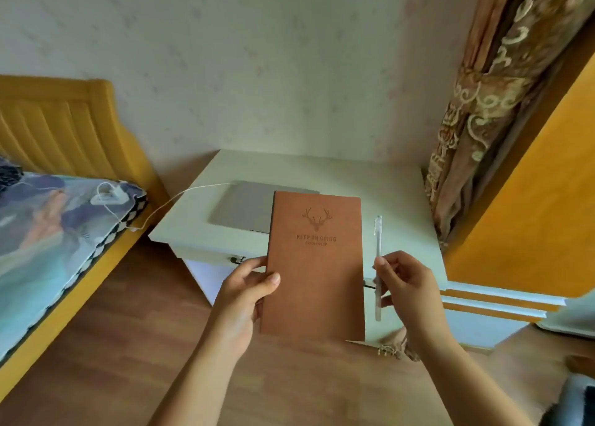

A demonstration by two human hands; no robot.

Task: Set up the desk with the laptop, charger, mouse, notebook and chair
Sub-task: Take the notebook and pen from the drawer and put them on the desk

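Note:
My left hand point(246, 292) grips the left edge of a brown notebook point(317, 264) with a deer emblem, held upright in the air in front of the white desk point(380, 187). My right hand point(404, 284) pinches a clear pen point(378, 251), upright just right of the notebook. A closed grey laptop point(240, 208) lies flat on the desk, partly hidden behind the notebook. A white cable point(180, 197) runs from the laptop's back left corner to a white charger point(108, 195) lying on the bed. No mouse or chair is in view.
A bed point(48, 232) with a yellow headboard and patterned cover stands at the left. A patterned curtain point(483, 103) hangs right of the desk, beside a yellow wall panel point(531, 200). Wooden floor point(128, 329) lies below my arms.

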